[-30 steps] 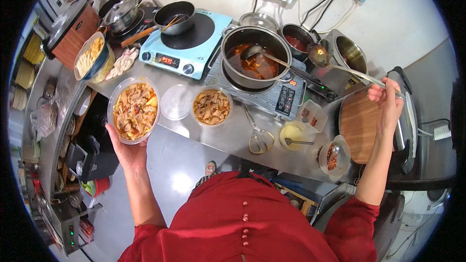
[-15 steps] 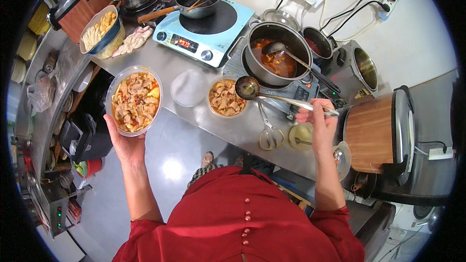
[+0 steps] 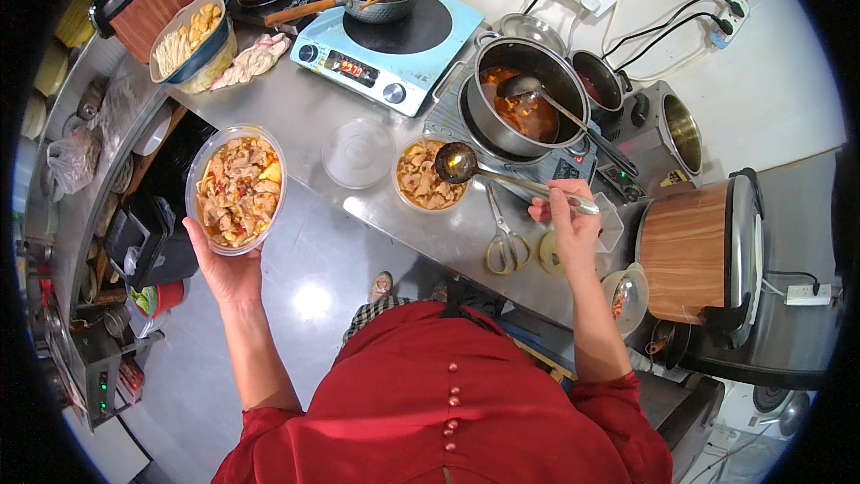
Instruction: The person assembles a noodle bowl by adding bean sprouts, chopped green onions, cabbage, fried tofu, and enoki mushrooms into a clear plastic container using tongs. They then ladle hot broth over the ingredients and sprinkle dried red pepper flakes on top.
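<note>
On my left, above the floor beside the counter edge, my left hand point(image 3: 227, 271) supports a clear plastic container point(image 3: 240, 190) from below. Sliced meat, reddish broth and yellow pieces fill it. The fingers of my right hand point(image 3: 573, 220) are closed around the handle of a metal ladle point(image 3: 528, 186). Its bowl overlaps the right rim of a second container of meat point(image 3: 423, 176) on the counter; a little oily liquid glints inside. Whether ladle and container touch, I cannot tell. Left of that container lies a clear round lid point(image 3: 358, 154).
Behind the ladle stands a steel pot point(image 3: 528, 134) of red broth with another ladle in it. A light-blue induction cooker point(image 3: 309, 81) bears a frying pan point(image 3: 381, 9). Scissors point(image 3: 502, 246) lie near the counter edge. A wood-patterned cooker point(image 3: 685, 246) stands at right.
My right hand and the ladle handle have shifted slightly left and nearer. My left hand has drawn the container slightly left. The whole view has also shifted a little.
</note>
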Demonstrator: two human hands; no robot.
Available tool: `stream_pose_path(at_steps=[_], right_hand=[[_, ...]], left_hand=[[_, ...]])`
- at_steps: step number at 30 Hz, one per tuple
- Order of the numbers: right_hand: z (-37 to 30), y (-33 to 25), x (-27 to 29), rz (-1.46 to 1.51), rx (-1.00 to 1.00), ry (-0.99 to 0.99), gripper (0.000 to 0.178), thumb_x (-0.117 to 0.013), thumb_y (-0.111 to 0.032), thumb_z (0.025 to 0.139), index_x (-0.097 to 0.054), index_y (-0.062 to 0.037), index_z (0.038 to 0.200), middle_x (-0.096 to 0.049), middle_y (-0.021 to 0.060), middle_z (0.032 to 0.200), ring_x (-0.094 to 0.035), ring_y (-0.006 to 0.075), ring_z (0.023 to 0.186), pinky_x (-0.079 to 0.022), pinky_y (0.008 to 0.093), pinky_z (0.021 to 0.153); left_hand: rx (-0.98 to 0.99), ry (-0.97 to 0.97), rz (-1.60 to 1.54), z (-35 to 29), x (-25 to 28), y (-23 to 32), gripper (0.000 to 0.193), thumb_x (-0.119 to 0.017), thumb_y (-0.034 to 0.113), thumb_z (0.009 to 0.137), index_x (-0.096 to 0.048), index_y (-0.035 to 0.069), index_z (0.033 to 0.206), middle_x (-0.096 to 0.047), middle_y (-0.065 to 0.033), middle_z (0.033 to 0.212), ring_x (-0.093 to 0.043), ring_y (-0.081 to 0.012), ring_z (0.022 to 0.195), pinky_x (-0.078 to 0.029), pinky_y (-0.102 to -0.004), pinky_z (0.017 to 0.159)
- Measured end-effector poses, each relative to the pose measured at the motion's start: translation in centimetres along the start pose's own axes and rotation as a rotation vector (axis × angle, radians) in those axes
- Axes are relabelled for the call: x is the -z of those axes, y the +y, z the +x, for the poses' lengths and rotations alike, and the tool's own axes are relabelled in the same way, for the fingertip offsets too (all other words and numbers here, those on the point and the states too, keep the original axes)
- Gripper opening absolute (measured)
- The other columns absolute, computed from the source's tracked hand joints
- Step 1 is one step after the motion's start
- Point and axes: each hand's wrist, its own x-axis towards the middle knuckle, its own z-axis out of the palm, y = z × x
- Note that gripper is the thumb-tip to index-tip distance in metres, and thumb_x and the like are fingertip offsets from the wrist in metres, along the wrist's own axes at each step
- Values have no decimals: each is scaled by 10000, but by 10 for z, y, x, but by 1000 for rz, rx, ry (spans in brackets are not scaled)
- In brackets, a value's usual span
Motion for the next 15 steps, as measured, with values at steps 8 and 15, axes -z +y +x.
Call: stream_pose_path(at_steps=[8,15], right_hand=[[4,-14,12,111,-107,116,178,-545,-173,1037,-568,-8,1098,-689,160,841,-681,193,646,-569,298,595],[11,-72,84,234,-65,295,226,-553,-234,1028,-578,-10,1054,-687,150,764,-663,199,573,-546,311,508]], left_hand=[[15,-10,-33,2,-2,-4,777,-579,599,937,-381,106,1504,-457,-131,1498,-518,-326,1321,-566,-531,947],[55,-23,47,2,-16,-14,777,-581,629,924,-400,143,1503,-472,-81,1499,-491,-271,1352,-511,-465,1017]])
